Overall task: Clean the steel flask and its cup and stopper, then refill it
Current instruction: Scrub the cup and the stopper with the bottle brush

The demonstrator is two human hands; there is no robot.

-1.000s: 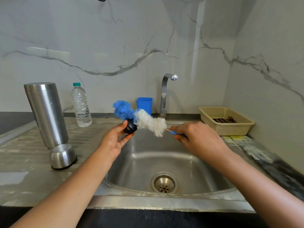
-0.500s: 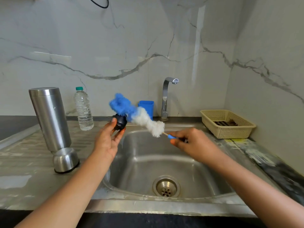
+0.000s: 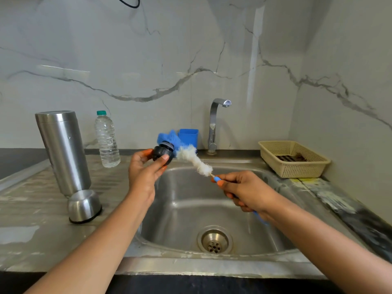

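Observation:
My left hand (image 3: 144,172) grips the black stopper (image 3: 163,152) above the sink's left rim. My right hand (image 3: 244,190) holds the blue handle of a bottle brush (image 3: 195,159); its white and blue bristles lie against the stopper's far side. The tall steel flask (image 3: 63,151) stands upside down on the draining board at the left. Its steel cup (image 3: 83,205) sits mouth down just in front of it.
The steel sink (image 3: 212,213) with its drain lies below my hands. A tap (image 3: 214,124) stands behind it, with a blue holder (image 3: 188,136) beside it. A plastic water bottle (image 3: 107,140) stands right of the flask. A beige basket (image 3: 292,159) sits at the right.
My left hand has turned the stopper so its top faces up and right. The brush has shifted with its blue tip now behind the stopper. The right hand has dropped slightly.

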